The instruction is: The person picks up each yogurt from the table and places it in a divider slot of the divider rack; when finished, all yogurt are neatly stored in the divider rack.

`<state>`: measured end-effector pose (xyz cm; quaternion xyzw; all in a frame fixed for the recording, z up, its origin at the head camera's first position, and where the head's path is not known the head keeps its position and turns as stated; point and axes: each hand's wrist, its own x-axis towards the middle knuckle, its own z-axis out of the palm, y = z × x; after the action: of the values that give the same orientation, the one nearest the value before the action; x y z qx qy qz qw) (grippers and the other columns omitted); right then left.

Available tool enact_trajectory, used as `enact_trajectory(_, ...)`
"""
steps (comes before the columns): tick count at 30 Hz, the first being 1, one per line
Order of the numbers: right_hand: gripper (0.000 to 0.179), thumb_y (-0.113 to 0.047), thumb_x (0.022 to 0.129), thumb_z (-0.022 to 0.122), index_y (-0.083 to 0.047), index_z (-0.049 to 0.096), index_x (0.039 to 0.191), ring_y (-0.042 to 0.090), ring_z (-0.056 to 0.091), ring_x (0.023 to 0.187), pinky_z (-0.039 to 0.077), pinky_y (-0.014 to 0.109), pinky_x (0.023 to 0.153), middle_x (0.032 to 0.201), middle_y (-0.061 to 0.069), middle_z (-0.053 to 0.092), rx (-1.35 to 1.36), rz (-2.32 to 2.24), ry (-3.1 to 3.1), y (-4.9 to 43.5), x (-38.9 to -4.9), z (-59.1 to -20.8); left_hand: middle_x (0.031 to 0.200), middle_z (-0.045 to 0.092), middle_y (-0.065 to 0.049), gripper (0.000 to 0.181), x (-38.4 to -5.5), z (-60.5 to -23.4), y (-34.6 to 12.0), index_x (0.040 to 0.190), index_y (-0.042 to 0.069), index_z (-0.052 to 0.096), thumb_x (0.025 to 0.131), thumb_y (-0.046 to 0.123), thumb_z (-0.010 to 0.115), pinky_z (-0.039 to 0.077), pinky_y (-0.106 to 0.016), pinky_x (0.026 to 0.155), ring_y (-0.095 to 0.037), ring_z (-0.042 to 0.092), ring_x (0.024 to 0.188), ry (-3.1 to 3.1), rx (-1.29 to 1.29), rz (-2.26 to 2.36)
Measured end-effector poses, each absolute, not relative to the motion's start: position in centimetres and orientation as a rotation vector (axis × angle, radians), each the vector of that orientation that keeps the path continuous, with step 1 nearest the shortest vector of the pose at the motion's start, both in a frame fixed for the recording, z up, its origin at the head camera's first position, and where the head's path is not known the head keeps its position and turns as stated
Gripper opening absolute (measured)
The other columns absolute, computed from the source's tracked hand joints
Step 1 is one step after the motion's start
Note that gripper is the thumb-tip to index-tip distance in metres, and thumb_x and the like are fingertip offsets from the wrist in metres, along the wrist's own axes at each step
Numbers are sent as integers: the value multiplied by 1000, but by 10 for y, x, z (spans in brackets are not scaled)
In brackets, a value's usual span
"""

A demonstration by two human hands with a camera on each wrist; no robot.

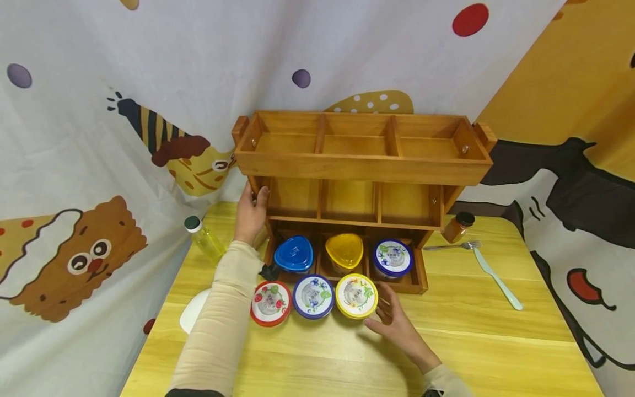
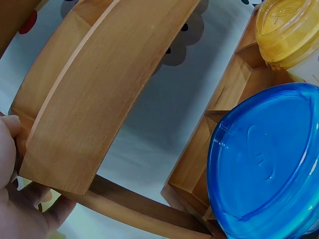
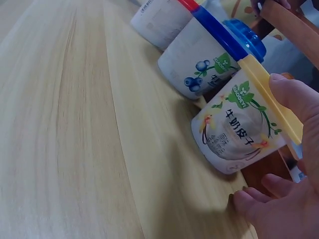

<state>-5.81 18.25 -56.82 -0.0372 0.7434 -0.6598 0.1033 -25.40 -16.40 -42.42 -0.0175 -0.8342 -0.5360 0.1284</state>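
A three-tier wooden rack point(image 1: 362, 168) stands on the table. My left hand point(image 1: 251, 215) grips its left side at the middle tier; in the left wrist view, thumb and fingers curl round the wood. Before the rack is a row of yogurt tubs: a red-lidded tub point(image 1: 270, 303), a blue-lidded tub point(image 1: 313, 296) and a yellow-lidded tub point(image 1: 356, 296). Beside the last one is my right hand point(image 1: 397, 325), fingers spread, thumb close to the lid point(image 3: 266, 87); whether it touches is unclear. The bottom tier holds a tub with a blue cap point(image 1: 294, 253), one with a yellow cap point(image 1: 344, 251) and a blue-rimmed tub point(image 1: 393, 257).
To the right lie a fork point(image 1: 453, 246), a pale green knife point(image 1: 496, 278) and a dark-capped jar point(image 1: 458, 226). At left stand a bottle of yellow liquid point(image 1: 205, 240) and a white object point(image 1: 192, 311), partly behind the left sleeve. A printed cloth point(image 1: 198, 66) hangs behind.
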Motion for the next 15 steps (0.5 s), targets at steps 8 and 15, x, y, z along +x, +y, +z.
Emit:
enact_trajectory(8,108,-8,80,80,-10,4,157,44,24,145,24,41,116,160,25,17,-132,-1927,2190,175,-63,-569,142,52,-19,44,-255,-424,-163,147,12,40,106,29,43,45,-52,104,-35,53,125,-2415,-58,-1555)
enact_trajectory(15,114,-10,76,84,-12,4,157,38,28,144,21,44,119,158,19,24,-123,-1913,2188,167,-66,-567,142,51,-19,44,-255,-424,-163,146,10,40,106,29,44,45,-52,104,-35,53,126,-2413,-59,-1563)
